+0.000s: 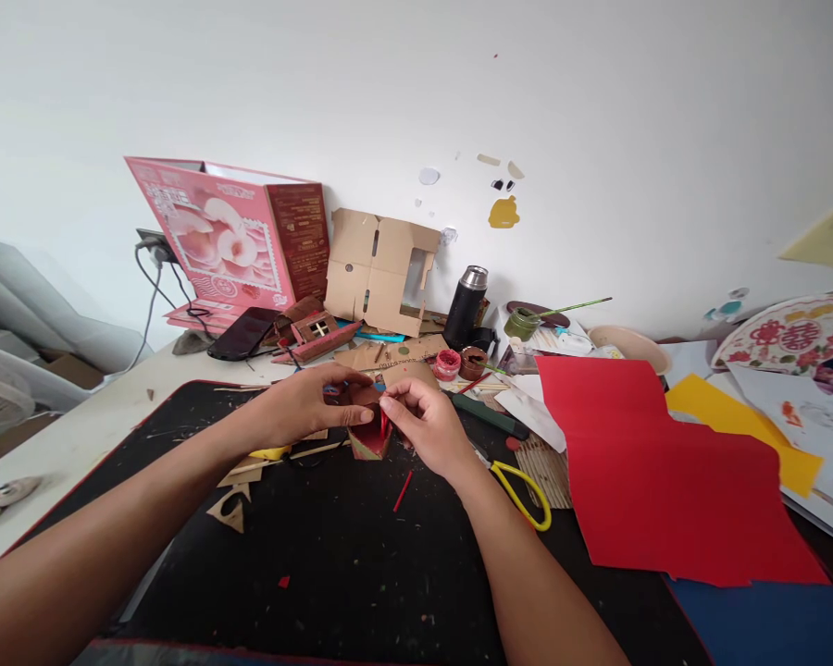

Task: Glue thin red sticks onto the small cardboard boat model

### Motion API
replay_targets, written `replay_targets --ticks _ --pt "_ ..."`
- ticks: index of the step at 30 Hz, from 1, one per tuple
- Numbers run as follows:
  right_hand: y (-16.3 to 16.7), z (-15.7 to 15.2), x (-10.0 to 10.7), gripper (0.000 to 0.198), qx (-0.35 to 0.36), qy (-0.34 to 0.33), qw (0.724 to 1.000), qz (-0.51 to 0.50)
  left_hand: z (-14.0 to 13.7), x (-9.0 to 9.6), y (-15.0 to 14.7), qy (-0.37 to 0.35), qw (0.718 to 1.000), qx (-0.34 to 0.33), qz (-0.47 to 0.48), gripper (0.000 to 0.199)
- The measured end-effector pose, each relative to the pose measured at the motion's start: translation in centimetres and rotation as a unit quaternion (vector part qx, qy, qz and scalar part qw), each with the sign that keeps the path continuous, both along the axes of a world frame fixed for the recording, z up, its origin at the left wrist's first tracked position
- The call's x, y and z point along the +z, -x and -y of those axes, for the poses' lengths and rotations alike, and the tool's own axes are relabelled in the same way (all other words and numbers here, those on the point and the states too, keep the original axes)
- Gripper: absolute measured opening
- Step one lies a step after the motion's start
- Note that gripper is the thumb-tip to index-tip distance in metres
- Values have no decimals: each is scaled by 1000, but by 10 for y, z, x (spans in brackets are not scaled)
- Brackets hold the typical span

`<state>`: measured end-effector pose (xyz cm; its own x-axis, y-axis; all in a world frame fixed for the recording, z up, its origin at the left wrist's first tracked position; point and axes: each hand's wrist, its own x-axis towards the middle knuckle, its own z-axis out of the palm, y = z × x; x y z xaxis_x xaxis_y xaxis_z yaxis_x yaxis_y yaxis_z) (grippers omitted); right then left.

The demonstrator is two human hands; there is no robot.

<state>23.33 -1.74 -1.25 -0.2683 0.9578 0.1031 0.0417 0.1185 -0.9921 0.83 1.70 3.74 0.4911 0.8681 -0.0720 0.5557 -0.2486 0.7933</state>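
Note:
A small cardboard box with a red inside stands on the black mat, between my two hands. My left hand curves around its far left side, thumb and fingers closed on it; the fingertips are partly hidden. With thumb and forefinger, my right hand pinches a narrow red paper strip at the box's right edge. Another thin red strip lies on the mat just in front. Yellow-handled scissors rest beside my right wrist. Cardboard scraps lie below my left hand.
Red paper covers the right side. Behind the hands stand a black thermos, paint jars and a cardboard panel. A phone and a pink box are at back left. A green-handled tool lies near my right hand.

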Motion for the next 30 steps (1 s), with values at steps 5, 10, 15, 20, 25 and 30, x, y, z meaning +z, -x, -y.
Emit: replay_targets --ticks 5,10,15,20,25,30 --pt "0 0 -1 40 4 8 1000 -14 -1 -2 2 -4 1000 2 -4 69" --pt "-1 -1 -1 40 2 7 1000 -20 -1 -1 3 -18 1000 8 -17 72" --pt "-3 -2 2 45 -28 -18 998 -45 -2 1 6 -64 996 27 -50 72" --pt "-6 -1 5 53 -19 -37 999 -29 -3 0 9 -141 986 38 -75 68" --pt "-6 2 5 58 -30 -81 995 55 -3 -1 10 -175 979 54 -88 71" --pt "-4 4 5 54 -36 -109 986 119 -4 -2 12 -193 975 63 -96 72"
